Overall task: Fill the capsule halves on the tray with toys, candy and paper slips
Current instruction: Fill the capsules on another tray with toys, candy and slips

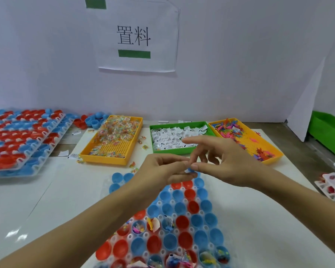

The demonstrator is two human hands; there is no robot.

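Over the far end of the clear tray [223, 192] of capsule halves, I have both hands meeting. My left hand [162, 169] has its fingers curled, thumb and fingertips pinching a small white paper slip [187, 170]. My right hand [223, 161] pinches the same slip with thumb and middle finger, while its index finger points straight out to the left. The tray runs from the near edge of the table toward the middle; its red and blue capsule halves [182, 222] sit open side up, and several in the near rows hold toys, candy and slips, while those in the far rows look bare. Beyond my hands, a yellow bin [112, 140] of wrapped candy sits on the left, a green bin [179, 138] of paper slips in the middle, and another yellow bin [248, 140] of small coloured toys on the right. Stacked trays [25, 140] of capsules lie at far left.
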